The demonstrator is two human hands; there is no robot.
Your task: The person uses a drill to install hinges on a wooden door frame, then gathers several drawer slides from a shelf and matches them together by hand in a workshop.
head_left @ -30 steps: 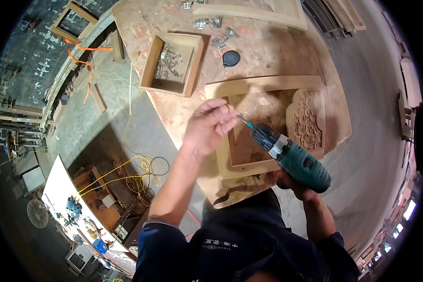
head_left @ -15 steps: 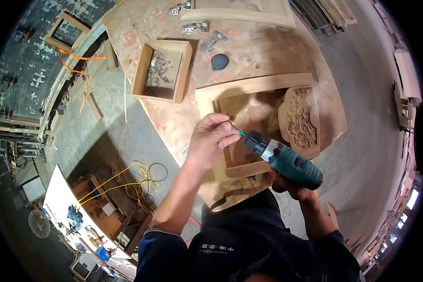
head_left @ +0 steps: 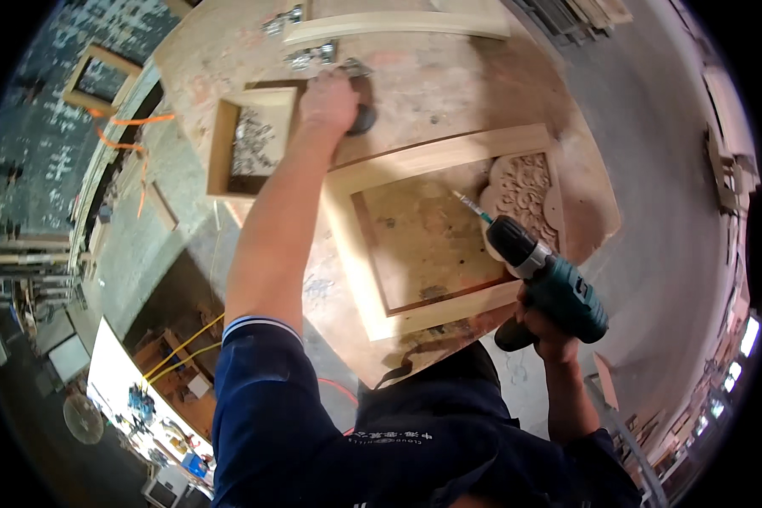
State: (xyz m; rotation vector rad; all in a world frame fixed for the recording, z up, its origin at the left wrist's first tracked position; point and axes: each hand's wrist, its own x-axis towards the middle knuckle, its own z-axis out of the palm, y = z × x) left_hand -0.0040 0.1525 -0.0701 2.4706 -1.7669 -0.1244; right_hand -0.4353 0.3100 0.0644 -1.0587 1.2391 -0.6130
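Observation:
My right hand [head_left: 543, 323] grips a teal and black cordless drill [head_left: 543, 275] with its bit pointing up-left over a wooden panel frame [head_left: 415, 229]. A carved ornament [head_left: 525, 190] lies at the frame's right side. My left hand [head_left: 330, 100] is stretched far across the workbench and rests over a small dark round object [head_left: 362, 120], next to a shallow wooden box [head_left: 250, 144] holding metal hardware. Whether the fingers hold anything is hidden.
The round wooden workbench [head_left: 449, 76] carries metal hinges [head_left: 313, 55] and a long wood strip [head_left: 398, 25] at the far side. Left of the bench are a concrete floor, yellow cables [head_left: 178, 356] and another wooden frame [head_left: 102, 80].
My left hand left the drill bit and reached far forward to the dark round object by the box. The drill swung right, over the frame's right side.

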